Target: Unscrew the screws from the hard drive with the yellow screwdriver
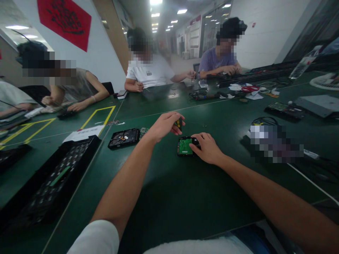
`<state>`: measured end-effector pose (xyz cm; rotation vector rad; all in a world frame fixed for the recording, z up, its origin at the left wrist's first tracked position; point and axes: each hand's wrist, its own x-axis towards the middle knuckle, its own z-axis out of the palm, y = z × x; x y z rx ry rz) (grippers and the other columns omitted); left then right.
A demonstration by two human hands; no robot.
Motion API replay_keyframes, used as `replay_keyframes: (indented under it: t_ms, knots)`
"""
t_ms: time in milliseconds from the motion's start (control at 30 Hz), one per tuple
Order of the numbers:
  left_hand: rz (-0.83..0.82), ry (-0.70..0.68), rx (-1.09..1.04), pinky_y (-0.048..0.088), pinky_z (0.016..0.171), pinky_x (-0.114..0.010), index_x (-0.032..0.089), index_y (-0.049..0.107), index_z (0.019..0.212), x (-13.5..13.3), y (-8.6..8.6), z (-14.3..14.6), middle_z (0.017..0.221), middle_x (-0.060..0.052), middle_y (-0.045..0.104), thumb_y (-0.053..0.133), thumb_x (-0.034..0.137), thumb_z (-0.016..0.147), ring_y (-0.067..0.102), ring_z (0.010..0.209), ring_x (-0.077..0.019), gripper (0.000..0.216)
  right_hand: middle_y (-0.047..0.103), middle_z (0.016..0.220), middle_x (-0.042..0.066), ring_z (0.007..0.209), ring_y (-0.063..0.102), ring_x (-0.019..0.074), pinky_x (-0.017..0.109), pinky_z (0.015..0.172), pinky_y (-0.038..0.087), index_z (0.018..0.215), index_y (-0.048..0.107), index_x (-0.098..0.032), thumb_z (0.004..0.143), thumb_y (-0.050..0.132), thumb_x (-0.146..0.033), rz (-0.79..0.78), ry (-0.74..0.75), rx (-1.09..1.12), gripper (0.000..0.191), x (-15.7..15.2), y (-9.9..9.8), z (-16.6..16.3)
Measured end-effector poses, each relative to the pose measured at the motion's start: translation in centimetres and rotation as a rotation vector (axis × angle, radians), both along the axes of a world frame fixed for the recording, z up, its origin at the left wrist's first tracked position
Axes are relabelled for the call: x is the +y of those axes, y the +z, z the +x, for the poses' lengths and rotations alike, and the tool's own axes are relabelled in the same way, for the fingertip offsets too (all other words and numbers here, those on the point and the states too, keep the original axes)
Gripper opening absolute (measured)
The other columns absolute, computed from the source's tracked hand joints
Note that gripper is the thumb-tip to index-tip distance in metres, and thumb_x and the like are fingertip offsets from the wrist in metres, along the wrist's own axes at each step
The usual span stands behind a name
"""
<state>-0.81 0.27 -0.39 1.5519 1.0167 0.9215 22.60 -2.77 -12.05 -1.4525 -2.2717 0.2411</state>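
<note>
Work surface seen from the wearer's head, clock positions read about the central drive; twelve o'clock points away from the wearer. The flat black rectangular hard drive with a green circuit board lies on the dark green table top; the right hand rests at its three o'clock end, thumb and fingers spread, the thumb over the board; whether it grips or merely presses cannot be told. The left hand is raised toward eleven o'clock, fingers curled narrowly around a short black-and-yellow item, partly hidden.

Containers: toward eight o'clock stands a long, black, open-topped tray; within are rows of small pale pieces, too small to identify, and a slim green strip laid among them; a white paper sheet lies at its far end. At nine o'clock lies a second black drive, with small metallic pieces just beside it.

Edges and room: a pale seam runs along the tray's right side; a broad stretch of green surface extends between the forearms to the near table edge at six o'clock; toward half past two sits a silver-grey flat box, well apart.
</note>
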Motion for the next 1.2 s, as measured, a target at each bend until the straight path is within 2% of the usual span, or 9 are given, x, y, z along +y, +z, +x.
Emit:
replay_keyframes:
  t_ms: [167, 367, 500, 667, 867, 1067, 1200]
  knots:
    - [0.057, 0.06, 0.074, 0.054, 0.053, -0.021, 0.018, 0.064, 0.096, -0.12, -0.04, 0.26, 0.08, -0.003, 0.071, 0.066, 0.043, 0.102, 0.071, 0.059, -0.013, 0.026, 0.061, 0.134, 0.014, 0.127, 0.054, 0.0349, 0.054, 0.106, 0.047, 0.141, 0.058, -0.028, 0.105, 0.049, -0.057, -0.014, -0.002, 0.014, 0.047, 0.0, -0.02, 0.03]
    - [0.028, -0.042, 0.029, 0.056, 0.055, -0.022, 0.019, 0.07, 0.108, -0.16, -0.09, 0.24, 0.106, -0.008, 0.076, 0.058, 0.041, 0.105, 0.072, 0.062, -0.0118, 0.025, 0.061, 0.131, 0.014, 0.125, 0.055, 0.0342, 0.053, 0.106, 0.047, 0.14, 0.059, -0.028, 0.105, 0.051, -0.055, 0.005, -0.003, 0.01, 0.045, 0.06, -0.19, -0.01]
    - [0.012, -0.045, 0.002, 0.057, 0.058, -0.024, 0.018, 0.071, 0.103, 0.01, -0.18, 0.04, 0.102, -0.009, 0.076, 0.056, 0.045, 0.105, 0.072, 0.064, -0.0133, 0.031, 0.061, 0.131, 0.014, 0.124, 0.055, 0.0346, 0.053, 0.105, 0.047, 0.14, 0.059, -0.028, 0.105, 0.05, -0.055, 0.008, 0.0, 0.011, 0.045, 0.01, -0.07, 0.02]
    - [-0.033, -0.04, -0.042, 0.059, 0.06, -0.026, 0.016, 0.071, 0.103, 0.1, -0.18, -0.09, 0.101, -0.009, 0.076, 0.05, 0.04, 0.106, 0.074, 0.065, -0.0151, 0.031, 0.061, 0.133, 0.015, 0.126, 0.055, 0.035, 0.053, 0.106, 0.047, 0.141, 0.059, -0.028, 0.104, 0.051, -0.055, -0.011, 0.001, 0.021, 0.046, -0.04, -0.01, 0.03]
    - [-0.004, 0.062, 0.022, 0.054, 0.053, -0.022, 0.017, 0.062, 0.095, -0.02, -0.09, 0.11, 0.086, -0.005, 0.071, 0.064, 0.039, 0.103, 0.072, 0.06, -0.0142, 0.024, 0.061, 0.134, 0.014, 0.127, 0.054, 0.0349, 0.052, 0.106, 0.047, 0.142, 0.059, -0.027, 0.105, 0.05, -0.056, -0.027, -0.005, 0.017, 0.048, -0.04, 0.08, -0.02]
    - [-0.011, -0.03, -0.005, 0.056, 0.056, -0.022, 0.018, 0.068, 0.111, -0.18, 0.22, 0.08, 0.102, -0.008, 0.076, 0.054, 0.035, 0.107, 0.072, 0.062, -0.0125, 0.022, 0.061, 0.133, 0.015, 0.126, 0.055, 0.035, 0.052, 0.106, 0.046, 0.141, 0.059, -0.027, 0.105, 0.05, -0.056, -0.02, 0.0, 0.022, 0.048, 0.0, 0.05, 0.0]
    - [-0.028, -0.032, -0.026, 0.057, 0.056, -0.023, 0.017, 0.069, 0.108, -0.09, 0.18, -0.05, 0.103, -0.009, 0.077, 0.054, 0.037, 0.106, 0.072, 0.062, -0.0131, 0.025, 0.061, 0.132, 0.015, 0.126, 0.055, 0.0358, 0.053, 0.105, 0.047, 0.142, 0.059, -0.026, 0.104, 0.05, -0.056, -0.028, 0.0, 0.018, 0.048, -0.06, 0.09, 0.03]
